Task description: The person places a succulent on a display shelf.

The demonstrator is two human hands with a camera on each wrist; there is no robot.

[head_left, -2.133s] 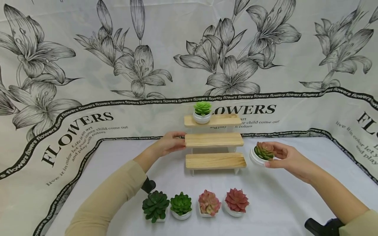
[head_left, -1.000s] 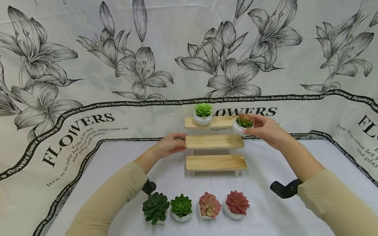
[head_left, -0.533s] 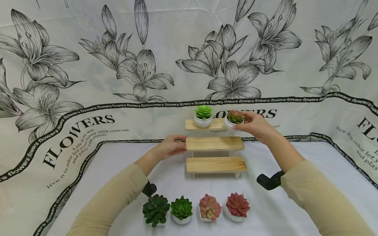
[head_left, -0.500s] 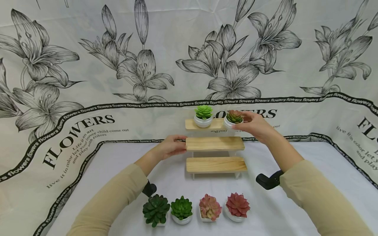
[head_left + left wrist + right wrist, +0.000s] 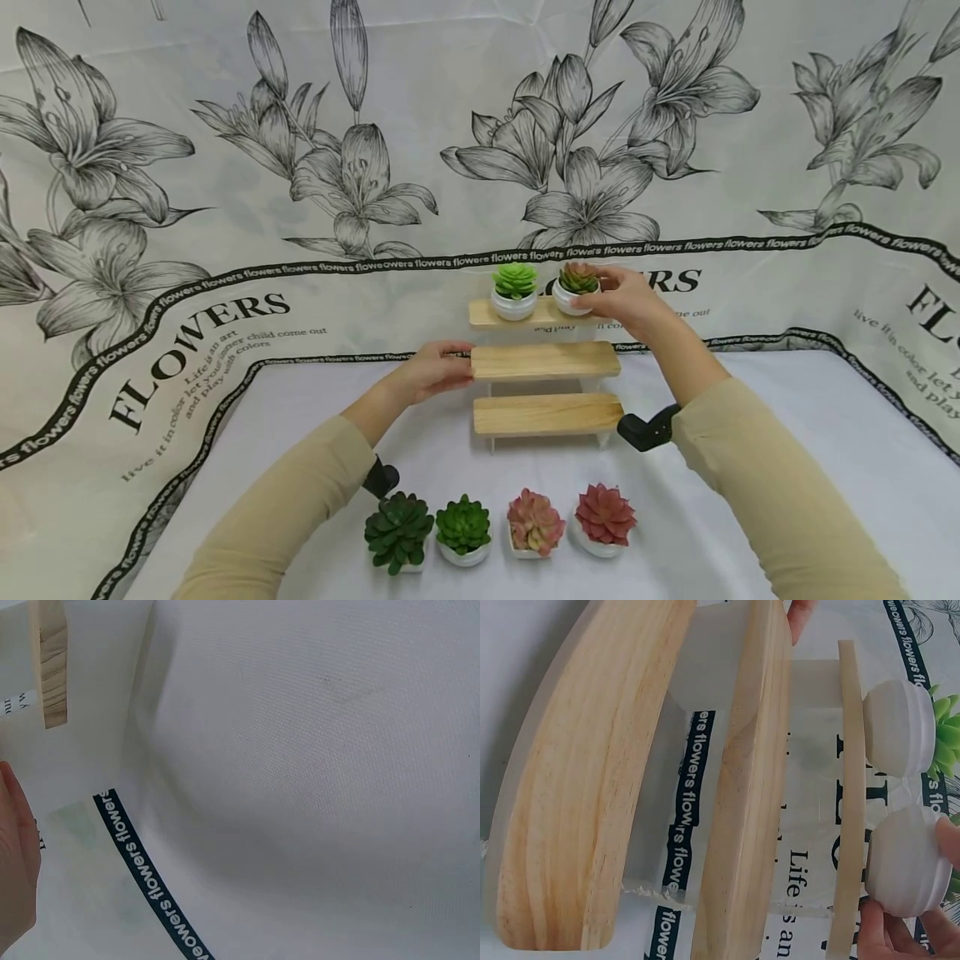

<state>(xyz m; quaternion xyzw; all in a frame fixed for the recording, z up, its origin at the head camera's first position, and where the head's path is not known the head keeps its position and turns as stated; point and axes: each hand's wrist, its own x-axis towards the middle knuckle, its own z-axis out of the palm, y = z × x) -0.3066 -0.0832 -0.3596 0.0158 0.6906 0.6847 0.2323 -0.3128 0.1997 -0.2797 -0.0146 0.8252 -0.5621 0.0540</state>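
Observation:
My right hand (image 5: pixel 636 304) grips a small white pot with a red-green succulent (image 5: pixel 576 287). In the right wrist view its pot base lies right against the top board (image 5: pixel 850 787), thumb and fingers on both sides. Beside it on that board stands a bright green succulent (image 5: pixel 513 292) in a white pot. The three-tier wooden plant stand (image 5: pixel 543 360) has clear supports. My left hand (image 5: pixel 435 371) holds the left end of the middle board, thumb and fingers on either side. In the left wrist view only the edge of this hand (image 5: pixel 16 862) shows.
Nearer the front stand a dark green succulent (image 5: pixel 397 533), a green one (image 5: pixel 463 525), a pink one (image 5: pixel 535 521) and a red one (image 5: pixel 605 515), all in white pots. A cloth printed with flowers (image 5: pixel 360 187) hangs behind the white table (image 5: pixel 300 467).
My right hand has carried the red-green succulent from the stand's right side up and left onto the top board, beside the bright green one. My left hand has stayed on the middle board.

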